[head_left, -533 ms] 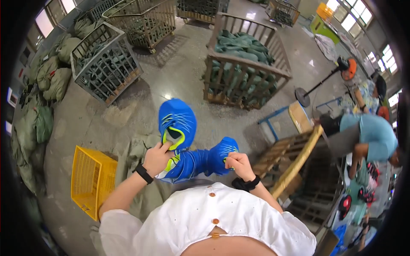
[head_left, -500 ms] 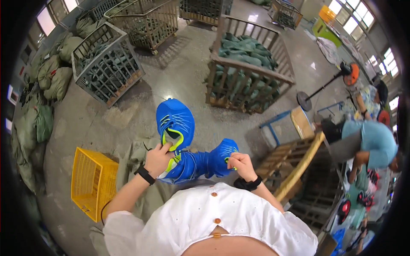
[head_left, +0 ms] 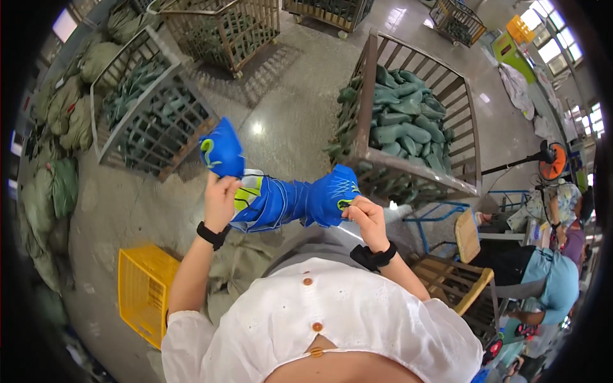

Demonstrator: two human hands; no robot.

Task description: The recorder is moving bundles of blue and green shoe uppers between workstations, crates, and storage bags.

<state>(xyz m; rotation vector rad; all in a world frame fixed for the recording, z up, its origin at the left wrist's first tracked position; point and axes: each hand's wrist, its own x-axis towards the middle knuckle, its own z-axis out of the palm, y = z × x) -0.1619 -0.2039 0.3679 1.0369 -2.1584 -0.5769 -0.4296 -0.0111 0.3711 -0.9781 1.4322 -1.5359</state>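
Note:
A row of blue shoe uppers [head_left: 284,199] with yellow-green linings is nested together and stretched between my hands in mid-air. My left hand [head_left: 220,203] is closed at its left end, fingers on the edge of one loose upper [head_left: 225,152] that sticks up beyond them, slightly blurred. Pinched in my right hand [head_left: 369,222] is the collar of the upper at the right end [head_left: 332,193], where bright green lining shows. Both wrists wear black bands. How many uppers are nested in the middle cannot be made out.
A yellow plastic crate [head_left: 148,290] stands at my left beside grey-green cloth sacks [head_left: 239,268]. Ahead are slatted carts [head_left: 415,175] of dark green foot-shaped pieces. A wooden stool [head_left: 467,236], a fan [head_left: 552,161] and a person in a light-blue top [head_left: 557,281] are at right.
My hands and the row of uppers have moved farther forward. The loose upper at my left hand has swung left and turned. The view has shifted, bringing the large cart nearer.

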